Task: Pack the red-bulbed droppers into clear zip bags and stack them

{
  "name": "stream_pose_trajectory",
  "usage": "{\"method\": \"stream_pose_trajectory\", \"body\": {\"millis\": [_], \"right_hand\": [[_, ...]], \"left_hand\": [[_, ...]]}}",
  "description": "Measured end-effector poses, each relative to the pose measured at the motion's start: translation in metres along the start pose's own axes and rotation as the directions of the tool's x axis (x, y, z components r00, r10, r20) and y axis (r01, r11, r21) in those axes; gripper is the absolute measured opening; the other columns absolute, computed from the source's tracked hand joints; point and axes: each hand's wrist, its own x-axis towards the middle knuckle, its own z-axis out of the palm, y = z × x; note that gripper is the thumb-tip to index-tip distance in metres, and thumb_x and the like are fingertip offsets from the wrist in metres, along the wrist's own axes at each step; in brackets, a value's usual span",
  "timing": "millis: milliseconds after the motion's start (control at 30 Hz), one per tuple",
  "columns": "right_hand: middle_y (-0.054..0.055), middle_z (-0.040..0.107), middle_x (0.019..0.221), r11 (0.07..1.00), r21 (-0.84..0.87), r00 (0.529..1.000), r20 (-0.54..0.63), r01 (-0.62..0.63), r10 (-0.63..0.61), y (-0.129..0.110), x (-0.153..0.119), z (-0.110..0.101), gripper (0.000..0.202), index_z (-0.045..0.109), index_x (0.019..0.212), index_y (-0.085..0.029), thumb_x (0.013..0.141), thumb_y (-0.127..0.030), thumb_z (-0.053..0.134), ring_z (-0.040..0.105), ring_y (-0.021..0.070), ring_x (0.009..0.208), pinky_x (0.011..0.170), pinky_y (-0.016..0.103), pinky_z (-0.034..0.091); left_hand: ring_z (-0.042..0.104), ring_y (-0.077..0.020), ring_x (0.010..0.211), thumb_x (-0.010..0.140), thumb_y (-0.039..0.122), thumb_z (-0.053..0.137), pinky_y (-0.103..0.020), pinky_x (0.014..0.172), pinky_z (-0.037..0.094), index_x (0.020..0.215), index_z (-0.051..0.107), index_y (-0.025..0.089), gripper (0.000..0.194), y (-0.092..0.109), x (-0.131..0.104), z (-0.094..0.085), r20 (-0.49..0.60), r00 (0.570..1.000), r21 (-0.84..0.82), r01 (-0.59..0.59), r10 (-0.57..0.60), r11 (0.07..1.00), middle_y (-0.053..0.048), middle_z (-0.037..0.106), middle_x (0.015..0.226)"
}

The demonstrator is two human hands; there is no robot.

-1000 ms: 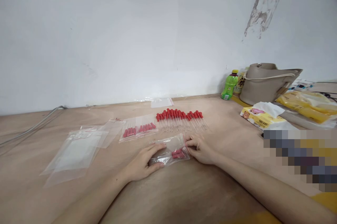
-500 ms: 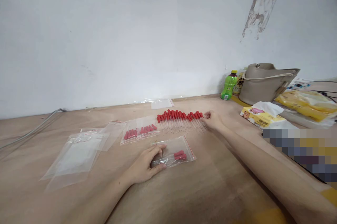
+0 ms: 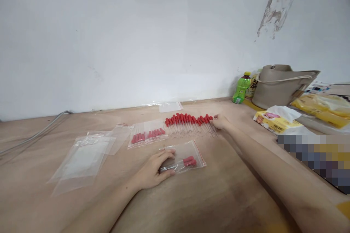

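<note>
Toward the middle of the table lies a clear plastic zip bag with two red-bulbed droppers inside. My left hand grips its left end, thumb along the near side and fingers curved over the far side. Beyond the bag, several glass droppers with red rubber bulbs lie side by side in a row. At the row's right end, my right hand is closed in a pinch at the bulb of the last dropper. Its fingertips partly hide that bulb.
Filled bags of droppers lie left of the row, and flat zip bags overlap farther left. Another bag lies by the wall. At right stand a green bottle, a beige bucket bag and a tissue box.
The view has shifted slightly, so everything sits a little farther right. My left hand stays on the bag, and my right hand remains at the row's right end.
</note>
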Motion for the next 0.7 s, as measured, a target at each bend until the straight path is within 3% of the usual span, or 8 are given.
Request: {"method": "stream_pose_trajectory", "body": {"millis": [167,267,333,467,567,700], "right_hand": [[0.007,0.058,0.075,0.979,0.19,0.993,0.081,0.069,-0.085,-0.007,-0.014,-0.014,0.037,0.051,0.102,-0.01,0.07,-0.029,0.053,0.051,0.0104,0.058,0.05,0.02,0.038],[-0.002,0.05,0.059,0.941,0.317,0.971,0.158,0.12,-0.177,-0.004,-0.04,-0.016,0.031,0.05,0.099,-0.015,0.075,-0.034,0.044,0.045,0.007,0.047,0.047,0.019,0.037],[-0.006,0.044,0.055,0.865,0.482,0.956,0.16,0.141,-0.245,0.002,-0.063,-0.01,0.038,0.041,0.11,-0.018,0.076,-0.035,0.042,0.043,0.0072,0.044,0.045,0.019,0.037],[-0.007,0.042,0.062,0.687,0.702,0.952,0.041,0.188,-0.303,0.014,-0.1,0.007,0.049,0.029,0.113,-0.023,0.071,-0.039,0.049,0.046,0.0081,0.047,0.046,0.022,0.041],[-0.006,0.042,0.069,0.643,0.744,0.959,0.011,0.182,-0.284,0.015,-0.115,0.015,0.045,0.031,0.104,-0.024,0.069,-0.041,0.053,0.05,0.0088,0.053,0.05,0.024,0.045],[-0.004,0.047,0.071,0.6,0.793,0.959,0.078,0.106,-0.273,0.012,-0.125,0.018,0.043,0.034,0.097,-0.023,0.066,-0.043,0.057,0.054,0.0101,0.058,0.058,0.027,0.048]], "left_hand": [[0.04,-0.0213,0.116,0.081,0.034,0.052,-0.04,0.099,0.03,0.119,0.043,0.024,0.041,-0.003,-0.001,0.002,0.003,1.0,0.038,0.005,-0.006,0.999,-0.005,0.045,0.126],[0.039,-0.0223,0.117,0.082,0.035,0.051,-0.042,0.099,0.029,0.122,0.04,0.025,0.043,-0.004,-0.002,0.001,0.013,1.0,0.052,0.017,-0.017,0.998,-0.005,0.044,0.127],[0.037,-0.0225,0.118,0.083,0.035,0.049,-0.042,0.099,0.029,0.124,0.038,0.026,0.044,-0.004,-0.001,0.0,0.033,0.999,0.063,0.014,-0.016,0.998,-0.005,0.043,0.128],[0.037,-0.0214,0.119,0.084,0.034,0.047,-0.04,0.1,0.029,0.126,0.035,0.026,0.044,-0.002,0.003,-0.001,0.097,0.994,0.058,-0.061,0.056,0.996,-0.004,0.042,0.129],[0.034,-0.0216,0.12,0.085,0.034,0.046,-0.04,0.101,0.027,0.128,0.033,0.027,0.045,0.0,0.006,0.001,0.112,0.992,0.066,-0.072,0.065,0.995,-0.003,0.04,0.131],[0.031,-0.0214,0.123,0.086,0.036,0.044,-0.044,0.104,0.018,0.13,0.028,0.028,0.048,0.002,0.006,0.003,0.127,0.991,0.1,-0.05,0.037,0.994,-0.002,0.039,0.132]]}}
